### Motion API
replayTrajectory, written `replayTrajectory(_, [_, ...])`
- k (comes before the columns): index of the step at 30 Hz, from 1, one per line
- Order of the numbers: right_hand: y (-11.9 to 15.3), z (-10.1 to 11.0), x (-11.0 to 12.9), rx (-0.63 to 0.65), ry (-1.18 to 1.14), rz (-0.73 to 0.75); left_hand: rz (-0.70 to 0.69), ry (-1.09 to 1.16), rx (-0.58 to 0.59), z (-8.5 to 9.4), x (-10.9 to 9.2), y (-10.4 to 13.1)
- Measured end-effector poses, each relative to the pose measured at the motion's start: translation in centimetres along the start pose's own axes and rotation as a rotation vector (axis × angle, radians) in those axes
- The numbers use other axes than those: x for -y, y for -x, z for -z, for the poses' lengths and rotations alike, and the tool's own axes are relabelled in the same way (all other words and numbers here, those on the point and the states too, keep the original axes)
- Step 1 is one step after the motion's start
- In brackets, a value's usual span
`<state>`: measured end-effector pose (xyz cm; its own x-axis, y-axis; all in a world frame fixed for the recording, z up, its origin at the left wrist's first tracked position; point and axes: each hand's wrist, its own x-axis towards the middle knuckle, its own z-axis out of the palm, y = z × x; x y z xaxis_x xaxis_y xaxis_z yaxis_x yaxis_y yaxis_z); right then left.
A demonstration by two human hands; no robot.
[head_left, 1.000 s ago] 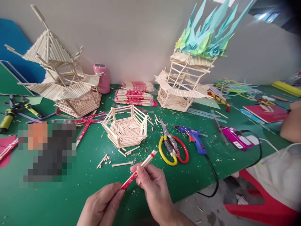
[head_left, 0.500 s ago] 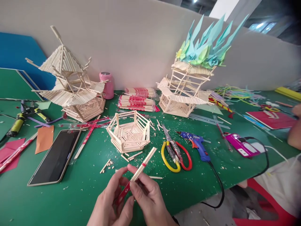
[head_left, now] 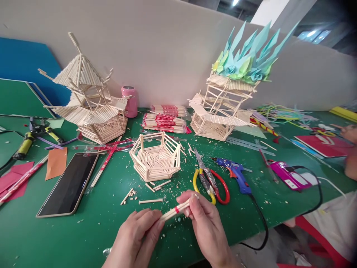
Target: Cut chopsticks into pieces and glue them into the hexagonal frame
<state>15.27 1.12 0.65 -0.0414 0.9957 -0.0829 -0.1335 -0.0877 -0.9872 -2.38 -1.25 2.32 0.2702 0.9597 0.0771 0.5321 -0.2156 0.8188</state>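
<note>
Between my hands is a pair of pale wooden chopsticks (head_left: 171,213) with a red band round them. My left hand (head_left: 139,234) is closed on their lower left end, which its fingers hide. The upper right end is pinched by my right hand (head_left: 205,221), thumb on top. Beyond my hands an open-topped frame of wooden sticks (head_left: 154,173), with several sides and short posts, stands on the green table (head_left: 92,238). Cut stick pieces (head_left: 150,201) lie in front of it. Right of it are pliers (head_left: 209,180) with one yellow and one red handle.
A blue glue gun (head_left: 235,175) lies right of the pliers, its cord running over the table edge. Stick pavilions stand at the back left (head_left: 92,108) and back right (head_left: 223,108). Between them are wrapped chopstick bundles (head_left: 164,123). A phone (head_left: 68,186) lies left. Another person's hand (head_left: 348,132) is far right.
The chopsticks have swung from steeply tilted to flatter. My right hand has moved right to their far end; my left hand now covers the near end. The red wrapper there no longer shows.
</note>
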Motion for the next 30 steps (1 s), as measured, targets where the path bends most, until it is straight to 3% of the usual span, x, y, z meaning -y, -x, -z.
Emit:
replayTrajectory(2, [-0.2, -0.1, 0.3, -0.044, -0.029, 0.033, -0.030, -0.036, 0.008, 0.4, -0.3, 0.0])
replayTrajectory(7, [-1.7, 0.7, 2.2, -0.301, -0.275, 0.089, -0.050, -0.099, 0.016, 1.6, -0.4, 0.3])
replayTrajectory(10, [-3.0, 3.3, 3.9, -0.435, -0.427, 0.086, -0.030, -0.116, 0.001, 2.7, 0.5, 1.1])
replayTrajectory(13, [-3.8, 6.6, 5.2, -0.657, -0.561, 0.148, 0.071, -0.158, -0.038, 4.3, 2.5, 2.3])
replayTrajectory(15, [-4.0, 8.1, 5.6, -0.709, -0.566, 0.171, 0.221, -0.243, -0.194, 5.5, 4.3, 3.0])
replayTrajectory(17, [-3.9, 8.6, 5.5, -0.704, -0.569, 0.158, 0.289, -0.318, -0.273, 6.5, 6.0, 3.1])
replayTrajectory(19, [-3.7, 8.3, 5.2, -0.663, -0.568, 0.123, 0.322, -0.379, -0.230, 7.4, 7.4, 2.7])
replayTrajectory(22, [-3.5, 7.1, 4.7, -0.580, -0.512, 0.084, 0.314, -0.616, -0.310, 8.0, 8.1, 1.5])
replayTrajectory(25, [-3.2, 5.7, 4.1, -0.516, -0.402, 0.101, 0.183, -0.840, -0.436, 7.7, 6.8, 0.7])
replayTrajectory(27, [-2.8, 4.4, 3.4, -0.453, -0.308, 0.108, 0.013, -0.809, -0.528, 6.7, 5.2, 0.4])
replayTrajectory(30, [-1.9, 2.3, 2.0, -0.302, -0.184, 0.053, -0.218, -0.590, -0.426, 4.5, 2.6, -0.1])
